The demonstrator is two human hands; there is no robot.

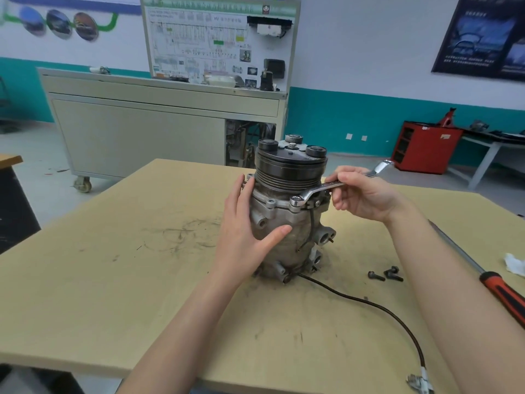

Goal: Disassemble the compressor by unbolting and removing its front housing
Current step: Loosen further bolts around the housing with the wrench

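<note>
We are bracing the compressor [295,240], standing upright on the surface [142,280] between our hands, with the left hand [250,223] flat against its side, while the right hand [366,194] is pinching the wrench [338,185], its ring sitting on a bolt [295,201] just left of that hand. With so light a pinch, we are risking the ring slipping off, or the pull tipping the compressor.

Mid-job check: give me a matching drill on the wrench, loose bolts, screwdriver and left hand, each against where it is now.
1 wrench
2 loose bolts
3 screwdriver
4 left hand

A lying near the right edge of the table
B flat against the compressor
C held by the right hand
D on the table just right of the compressor

Pairs: 1-C, 2-D, 3-A, 4-B
</note>
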